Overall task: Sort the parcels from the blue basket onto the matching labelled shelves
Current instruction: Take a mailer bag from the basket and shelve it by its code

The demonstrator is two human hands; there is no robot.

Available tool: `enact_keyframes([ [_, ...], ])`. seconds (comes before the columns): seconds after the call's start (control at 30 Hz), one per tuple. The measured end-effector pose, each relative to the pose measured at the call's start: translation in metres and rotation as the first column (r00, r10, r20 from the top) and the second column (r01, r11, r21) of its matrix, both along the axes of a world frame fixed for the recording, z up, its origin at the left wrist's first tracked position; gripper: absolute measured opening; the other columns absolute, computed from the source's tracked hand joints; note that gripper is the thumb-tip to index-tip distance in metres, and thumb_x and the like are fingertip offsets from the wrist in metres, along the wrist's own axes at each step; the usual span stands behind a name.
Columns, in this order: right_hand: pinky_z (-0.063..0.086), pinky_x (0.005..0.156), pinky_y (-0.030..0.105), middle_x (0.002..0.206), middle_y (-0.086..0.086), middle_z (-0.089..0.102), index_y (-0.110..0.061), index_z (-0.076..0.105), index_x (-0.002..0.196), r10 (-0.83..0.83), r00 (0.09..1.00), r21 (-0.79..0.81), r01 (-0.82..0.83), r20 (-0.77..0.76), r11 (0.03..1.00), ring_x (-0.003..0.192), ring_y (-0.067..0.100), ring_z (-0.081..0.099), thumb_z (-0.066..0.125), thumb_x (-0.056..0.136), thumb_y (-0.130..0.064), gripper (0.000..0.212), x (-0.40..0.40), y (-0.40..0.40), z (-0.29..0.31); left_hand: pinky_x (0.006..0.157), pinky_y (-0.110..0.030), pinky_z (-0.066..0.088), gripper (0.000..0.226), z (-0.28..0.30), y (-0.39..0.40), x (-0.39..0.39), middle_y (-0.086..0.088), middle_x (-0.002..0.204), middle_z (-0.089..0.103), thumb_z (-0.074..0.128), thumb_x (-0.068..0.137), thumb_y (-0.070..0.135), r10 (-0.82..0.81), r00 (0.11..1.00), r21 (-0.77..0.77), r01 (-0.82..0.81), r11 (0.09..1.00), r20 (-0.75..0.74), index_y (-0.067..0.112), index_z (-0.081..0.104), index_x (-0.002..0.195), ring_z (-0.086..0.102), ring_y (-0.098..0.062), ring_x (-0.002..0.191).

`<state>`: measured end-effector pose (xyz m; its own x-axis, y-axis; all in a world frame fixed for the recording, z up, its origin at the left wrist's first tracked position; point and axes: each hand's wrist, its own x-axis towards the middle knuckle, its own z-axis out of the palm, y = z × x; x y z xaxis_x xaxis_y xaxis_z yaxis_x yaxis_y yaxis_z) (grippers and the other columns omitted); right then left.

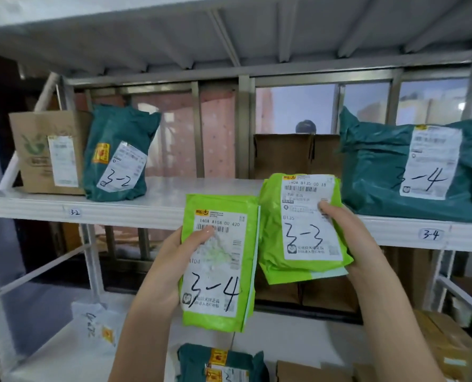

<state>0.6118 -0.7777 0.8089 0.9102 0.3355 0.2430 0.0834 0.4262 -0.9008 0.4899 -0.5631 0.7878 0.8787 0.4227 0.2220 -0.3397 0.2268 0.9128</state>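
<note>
The left hand (pixel 171 260) holds a green parcel marked 3-4 (pixel 218 260), thumb on its front label. The right hand (pixel 347 238) holds a green parcel marked 3-3 (pixel 301 224), thumb on its label too. The two parcels sit side by side, edges touching. Behind the fingers runs the white shelf (pixel 146 208). Right of the right thumb rests a big teal bag marked 3-4 (pixel 411 166). Far left of the left thumb stand a teal bag marked 3-2 (pixel 119 153) and a brown box (pixel 36 150).

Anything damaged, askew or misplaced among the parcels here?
The 3-4 parcel in the left hand has a torn, scuffed patch on its label. The shelved parcels sit above their matching tags; nothing else stands out.
</note>
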Motion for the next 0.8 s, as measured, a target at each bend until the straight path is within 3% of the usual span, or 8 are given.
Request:
enact_keyframes([
  [0.13,0.059,0.060,0.033,0.098,0.009,0.074,-0.014,0.064,0.107,0.009,0.999,-0.039,-0.007,0.049,0.999,0.085,0.024,0.072,0.058,0.091,-0.017,0.017,0.024,0.022,0.033,0.081,-0.043,0.055,0.043,-0.002,0.008,0.003,-0.014,0.100,0.073,0.067,0.068,0.023,0.022,1.000,-0.021,-0.023,1.000,-0.015,0.007,0.066,0.107,0.071,-0.031,0.090],
  [0.37,0.059,0.071,0.037,0.109,0.017,0.068,-0.001,0.058,0.116,0.007,1.000,-0.175,-0.002,0.028,0.985,0.088,0.028,0.069,0.058,0.091,-0.011,0.027,0.077,0.066,0.063,0.072,-0.039,0.060,0.032,0.001,0.016,0.003,-0.014,0.100,0.073,0.064,0.078,0.016,0.006,1.000,-0.029,-0.006,1.000,-0.023,0.005,0.066,0.108,0.071,-0.031,0.090],
  [0.57,0.055,0.044,0.028,0.080,0.015,0.063,0.003,0.054,0.104,-0.081,0.997,-0.333,0.080,0.011,0.939,0.047,0.019,0.065,0.061,0.088,-0.003,0.018,0.113,0.087,0.058,0.088,-0.046,0.053,0.038,0.006,0.021,0.008,-0.014,0.104,0.072,0.066,0.074,0.020,0.035,0.999,-0.004,-0.035,0.999,-0.036,0.007,0.066,0.110,0.069,-0.032,0.096],
  [0.7,0.044,0.059,0.027,0.087,0.014,0.059,0.007,0.056,0.108,-0.184,0.969,-0.540,0.246,0.168,0.805,0.072,0.023,0.056,0.066,0.083,-0.013,0.034,0.134,0.098,0.047,0.089,-0.048,0.052,0.029,0.004,0.020,0.015,-0.014,0.104,0.072,0.064,0.082,0.017,0.033,0.998,-0.013,-0.034,0.999,-0.054,0.008,0.066,0.109,0.069,-0.032,0.097],
  [0.8,0.032,0.055,0.029,0.066,0.005,0.044,-0.003,0.053,0.083,-0.204,0.894,-0.654,0.434,0.400,0.619,0.064,0.021,0.044,0.066,0.081,-0.017,0.020,0.136,0.102,0.045,0.088,-0.047,0.052,0.029,0.002,0.020,0.020,-0.013,0.104,0.072,0.064,0.082,0.017,0.023,0.998,-0.022,-0.025,0.999,-0.057,0.008,0.066,0.110,0.069,-0.032,0.097],
])
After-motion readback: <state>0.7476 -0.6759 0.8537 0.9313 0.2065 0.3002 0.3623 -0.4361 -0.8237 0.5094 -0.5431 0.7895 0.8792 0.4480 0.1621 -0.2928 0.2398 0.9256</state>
